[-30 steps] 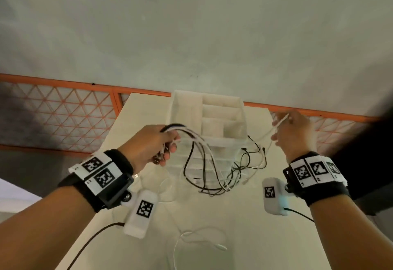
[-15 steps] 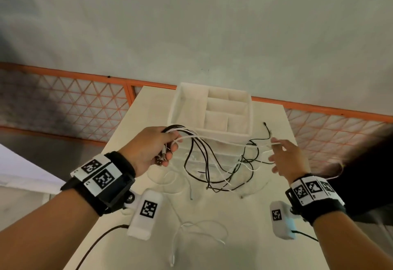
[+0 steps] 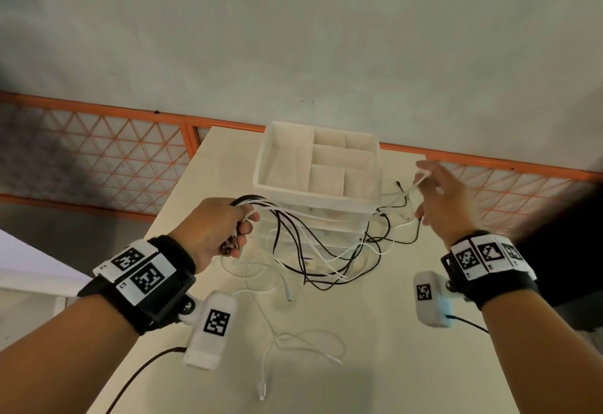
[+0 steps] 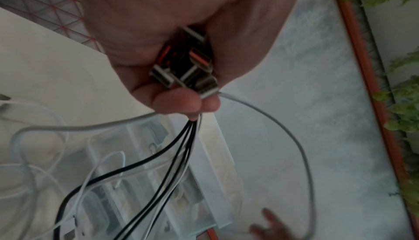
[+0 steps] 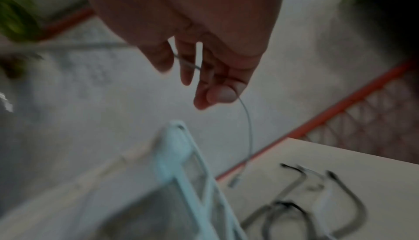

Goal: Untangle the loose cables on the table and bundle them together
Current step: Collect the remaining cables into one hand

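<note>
My left hand [image 3: 228, 227] is raised over the cream table [image 3: 375, 348] and grips a bunch of black and white cables [image 3: 326, 260] by their USB plugs [image 4: 188, 64]. The cables hang from it in loops down to the tabletop, tangled toward the right. My right hand [image 3: 437, 195], to the right of the organizer, pinches one thin white cable [image 5: 248, 127] between thumb and forefinger; its plug end dangles below. Another white cable [image 3: 293, 348] lies loose on the table nearer me.
A white plastic organizer with divided compartments [image 3: 261, 165] stands at the table's far middle, just behind the hanging cables. An orange mesh fence [image 3: 98, 159] runs behind the table. Green plants [image 4: 403, 100] show beyond the fence.
My right hand dropped toward the tangle half a second ago and has now risen again, up and to the right, drawing a white cable with it. The left hand has kept its grip.
</note>
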`<control>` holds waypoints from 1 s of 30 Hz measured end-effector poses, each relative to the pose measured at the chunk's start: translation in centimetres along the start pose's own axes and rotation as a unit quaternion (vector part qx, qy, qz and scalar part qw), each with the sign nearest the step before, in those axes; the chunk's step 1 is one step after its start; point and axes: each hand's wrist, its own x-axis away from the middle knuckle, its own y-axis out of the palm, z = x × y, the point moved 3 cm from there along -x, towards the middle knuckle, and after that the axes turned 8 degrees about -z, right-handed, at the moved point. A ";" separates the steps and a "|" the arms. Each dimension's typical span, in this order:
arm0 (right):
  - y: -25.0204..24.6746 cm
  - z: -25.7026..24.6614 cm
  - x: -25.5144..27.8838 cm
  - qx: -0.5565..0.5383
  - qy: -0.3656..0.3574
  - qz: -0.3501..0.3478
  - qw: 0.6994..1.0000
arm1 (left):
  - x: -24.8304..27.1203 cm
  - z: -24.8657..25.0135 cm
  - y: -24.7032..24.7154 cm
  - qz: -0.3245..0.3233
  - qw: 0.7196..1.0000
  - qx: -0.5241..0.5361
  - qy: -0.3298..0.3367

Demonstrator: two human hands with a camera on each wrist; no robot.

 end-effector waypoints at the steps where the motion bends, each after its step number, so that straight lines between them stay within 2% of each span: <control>1: 0.5 1.7 0.4 0.044 0.034 -0.048 0.997 | 0.1 0.1 -0.1 -0.003 1.000 0.004 0.002; 2: 0.8 3.0 1.0 0.085 0.072 -0.078 0.991 | 0.2 0.1 -0.1 -0.007 1.000 0.009 0.002; 4: 1.1 3.0 2.6 0.109 0.099 -0.052 0.988 | 0.3 0.4 0.0 -0.020 1.000 0.018 0.001; 6: 2.2 0.2 4.7 0.065 0.020 -0.019 0.998 | 0.3 0.5 0.6 -0.043 0.999 0.031 -0.005; 8: 4.5 -4.5 7.2 0.033 -0.110 -0.072 0.991 | 0.4 0.8 1.8 -0.083 0.995 0.046 -0.006; 10: 7.1 -7.6 8.6 0.090 -0.204 -0.132 0.966 | 0.6 1.1 3.1 -0.122 0.991 0.050 -0.001; 12: 8.5 -9.0 8.6 0.153 -0.242 -0.151 0.946 | 0.6 1.4 4.1 -0.152 0.987 0.042 0.017; 13: 8.5 -9.4 8.3 0.148 -0.249 -0.144 0.946 | 0.7 1.3 4.2 -0.167 0.985 0.029 0.032; 15: 6.9 -9.6 7.0 0.075 -0.210 -0.090 0.971 | 0.8 0.9 4.0 -0.204 0.976 -0.026 0.068; 18: 3.5 -8.4 4.1 -0.059 -0.083 0.003 0.995 | 0.7 -1.0 3.1 -0.237 0.960 -0.111 0.099; 21: 2.0 -6.4 1.9 -0.136 0.003 0.057 0.989 | 0.2 -3.1 2.1 -0.227 0.960 -0.136 0.088; 26: 2.0 -3.3 0.6 -0.167 0.090 0.113 0.975 | -0.9 -4.9 0.8 -0.227 0.963 -0.130 0.067; 30: 2.5 -1.8 0.6 -0.174 0.130 0.138 0.966 | -1.8 -5.8 -0.3 -0.192 0.959 -0.199 0.060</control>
